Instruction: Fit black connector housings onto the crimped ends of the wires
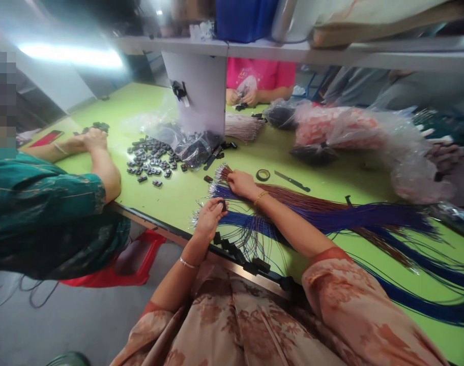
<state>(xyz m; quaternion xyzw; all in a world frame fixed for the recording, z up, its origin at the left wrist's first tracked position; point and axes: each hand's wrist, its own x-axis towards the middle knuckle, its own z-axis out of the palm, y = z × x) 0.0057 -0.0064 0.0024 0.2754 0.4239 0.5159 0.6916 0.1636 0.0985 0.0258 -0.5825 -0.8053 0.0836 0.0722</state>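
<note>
The left hand (pixel 208 219) has thumb and fingers together, pinching a small black housing (pixel 223 205). The right hand (pixel 241 183) is curled over the front end of the brown wires (pixel 300 195), fingertips down at the bundle; I cannot tell whether a wire is clamped between them. The step in hand looks like singling out a brown wire while the housing waits in the other hand.

To do that well, it would pay to hold the housing lightly by its sides, openings free, and to take one wire on its coating, just behind the silvery tips (pixel 219 173), so none gets bent. A slow, straight draw should keep its neighbours from following. The blue wires (pixel 342 216) run close alongside, with loose strands crossing below the right forearm, so snagging seems the likeliest trouble.

Farther out on the green table (pixel 176 195), the tape (pixel 258 178) and the knife (pixel 293 181) lie just beyond the right hand; the sleeve should stay off the blade. Spare housings (pixel 150 158) are heaped to the left.
</note>
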